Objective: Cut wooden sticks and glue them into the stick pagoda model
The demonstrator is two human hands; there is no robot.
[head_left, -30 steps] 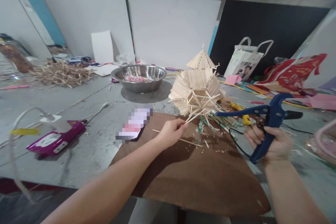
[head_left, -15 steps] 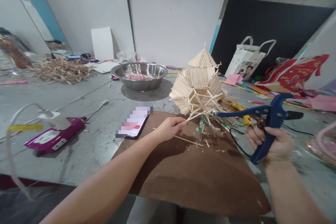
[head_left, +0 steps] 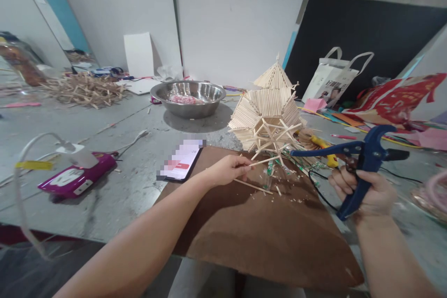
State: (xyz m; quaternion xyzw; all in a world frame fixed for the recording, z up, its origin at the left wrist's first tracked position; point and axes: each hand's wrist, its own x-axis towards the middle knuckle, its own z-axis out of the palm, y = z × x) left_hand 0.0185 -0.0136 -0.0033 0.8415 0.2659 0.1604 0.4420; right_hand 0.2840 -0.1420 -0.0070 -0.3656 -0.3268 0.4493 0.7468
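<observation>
A person's left hand (head_left: 233, 167) pinches one end of a thin wooden stick (head_left: 261, 163) between thumb and fingers, its free end pointing right, toward the feet of a stick model (head_left: 261, 104); whether that end touches them is hard to tell. The right hand (head_left: 365, 191), well apart, has its fingers wrapped around one handle of a blue cutter (head_left: 372, 151), whose second handle, a long lever (head_left: 314, 152), juts back toward the model. The model, a many-sided body with a pointed roof, stands just beyond the left hand, between the two grips. Directly below the left fingers a loose stick (head_left: 256, 187) lies on a brown board (head_left: 258, 237), with small wood scraps (head_left: 278, 191) to its right. Left of that hand a phone (head_left: 183, 165) lies partly on the board; farther out are a steel bowl (head_left: 195, 109) and, beyond the left forearm, a purple power strip (head_left: 77, 177). Several things could go wrong here. The pinch covers only the stick's end, so a bump could twist it loose or snap it. A leftward swing of the right hand could drive the lever into the model's slender legs. A black cord (head_left: 320, 199) beside the cutter could snag it, and a careless backward sweep of the left arm could nudge the phone.
</observation>
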